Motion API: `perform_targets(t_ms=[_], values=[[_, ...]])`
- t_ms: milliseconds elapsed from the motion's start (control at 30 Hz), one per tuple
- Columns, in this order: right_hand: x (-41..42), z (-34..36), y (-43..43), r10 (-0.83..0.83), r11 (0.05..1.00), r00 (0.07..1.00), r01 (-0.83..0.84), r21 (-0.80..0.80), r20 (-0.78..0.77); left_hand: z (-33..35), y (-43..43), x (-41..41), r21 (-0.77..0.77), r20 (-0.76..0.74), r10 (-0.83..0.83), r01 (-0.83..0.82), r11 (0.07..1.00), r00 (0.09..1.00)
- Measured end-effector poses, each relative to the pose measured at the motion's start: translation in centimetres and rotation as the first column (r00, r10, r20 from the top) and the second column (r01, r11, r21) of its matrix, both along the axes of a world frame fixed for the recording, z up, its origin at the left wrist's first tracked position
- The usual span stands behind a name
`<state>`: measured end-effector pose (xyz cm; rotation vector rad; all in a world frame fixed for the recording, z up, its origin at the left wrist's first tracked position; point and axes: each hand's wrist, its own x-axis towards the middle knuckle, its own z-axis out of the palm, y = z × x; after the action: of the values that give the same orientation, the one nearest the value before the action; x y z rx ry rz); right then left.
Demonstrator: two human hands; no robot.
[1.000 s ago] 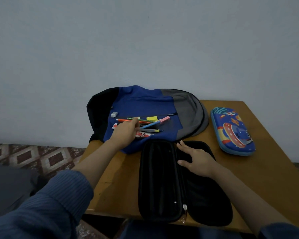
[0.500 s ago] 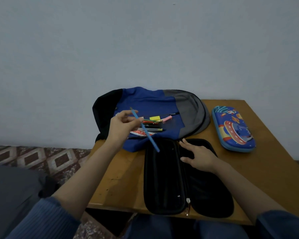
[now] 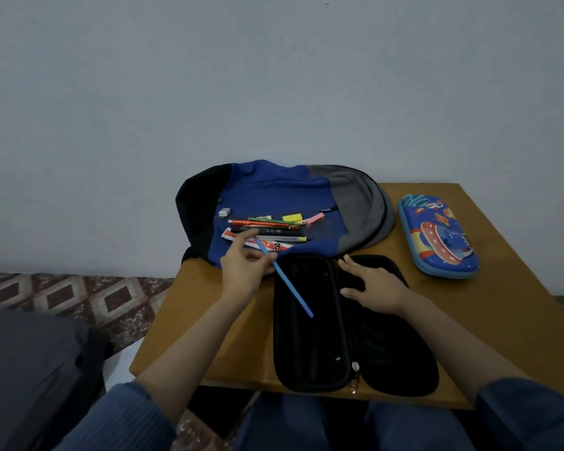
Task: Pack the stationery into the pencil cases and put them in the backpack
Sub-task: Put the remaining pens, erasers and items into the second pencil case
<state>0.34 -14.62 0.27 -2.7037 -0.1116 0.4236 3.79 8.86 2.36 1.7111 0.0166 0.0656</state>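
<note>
Our left hand [image 3: 245, 271] pinches a blue pencil [image 3: 287, 281], slanting it down over the left half of the open black pencil case [image 3: 310, 336] at the tabletop's [image 3: 502, 320] near edge. Our right hand [image 3: 375, 284] rests flat, fingers spread, on the right half. Behind, loose stationery [image 3: 267, 227] lies on the backpack [image 3: 274, 190]. A closed patterned pencil case [image 3: 437, 236] sits toward the right edge.

Person wearing blue ribbed knit top, ribs running lengthwise down left sleeve [image 3: 121, 415]. Right sleeve [image 3: 531, 415] looking same blue, ribs harder to make out tbh. Both sleeves bunching up near elbows, forearms showing bare down to left grip [image 3: 245, 271] and right grip [image 3: 375, 288]. Dark blue trousers [image 3: 284, 424] peeking in at bottom edge, fabric looking plain.
</note>
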Motion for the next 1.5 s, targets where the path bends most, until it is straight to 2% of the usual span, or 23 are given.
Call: perform_targets(t_ms=[67,133,233,300,400,567,700,800,967,1167,1267,1367,1433,1500], values=[[-0.1,0.0,0.1,-0.002,1.0,1.0,0.002,-0.003,0.002,-0.4,-0.7,-0.4,0.002,-0.127,-0.104,0.105,0.994,0.986],[-0.1,-0.1,0.2,-0.004,1.0,1.0,0.005,-0.011,0.006,-0.7,-1.3,-0.8,0.029,-0.26,-0.261,0.277,0.96,0.93],[-0.1,0.0,0.3,-0.01,1.0,1.0,0.01,-0.026,0.004,-0.8,-2.3,-1.4,0.152,-0.349,-0.378,0.45,0.88,0.857],[-0.1,0.0,0.3,-0.014,0.999,1.0,0.014,-0.03,0.003,-1.0,-2.5,-1.7,0.251,-0.353,-0.367,0.464,0.849,0.861],[-0.1,0.0,0.3,-0.023,1.0,1.0,0.023,-0.021,0.002,-0.9,-2.8,-1.9,0.281,-0.4,-0.347,0.474,0.834,0.848],[-0.1,0.0,0.2,-0.024,1.0,1.0,0.024,-0.011,-0.003,-1.2,-3.7,-2.8,0.231,-0.479,-0.41,0.562,0.794,0.776],[-0.2,0.1,0.2,-0.021,1.0,1.0,0.021,-0.014,-0.006,-1.3,-4.3,-3.4,0.065,-0.523,-0.4,0.503,0.862,0.753],[-0.2,0.1,0.1,-0.02,1.0,1.0,0.02,-0.009,-0.008,-1.1,-4.6,-3.4,0.054,-0.519,-0.371,0.463,0.885,0.77],[-0.2,0.1,0.1,-0.019,1.0,1.0,0.019,-0.001,0.0,-1.8,-4.8,-3.4,0.33,-0.458,-0.269,0.443,0.833,0.847],[-0.2,0.1,0.2,-0.004,1.0,1.0,0.004,-0.021,0.006,-2.1,-4.9,-3.4,0.55,-0.345,-0.232,0.396,0.735,0.91],[-0.2,0.1,0.1,0.004,1.0,1.0,-0.004,-0.021,0.016,-2.3,-4.5,-3.5,0.525,-0.319,-0.265,0.403,0.75,0.91],[-0.1,0.1,0.1,0.01,1.0,1.0,-0.009,-0.022,0.019,-2.2,-3.7,-3.4,0.409,-0.278,-0.316,0.41,0.815,0.907],[-0.1,0.1,0.1,0.005,1.0,1.0,-0.004,-0.006,0.018,-1.8,-3.0,-2.7,0.334,-0.219,-0.326,0.385,0.86,0.92],[-0.2,0.1,0.0,0.003,1.0,1.0,-0.003,0.007,0.027,-1.2,-2.0,-1.5,0.339,-0.145,-0.296,0.328,0.882,0.944]])
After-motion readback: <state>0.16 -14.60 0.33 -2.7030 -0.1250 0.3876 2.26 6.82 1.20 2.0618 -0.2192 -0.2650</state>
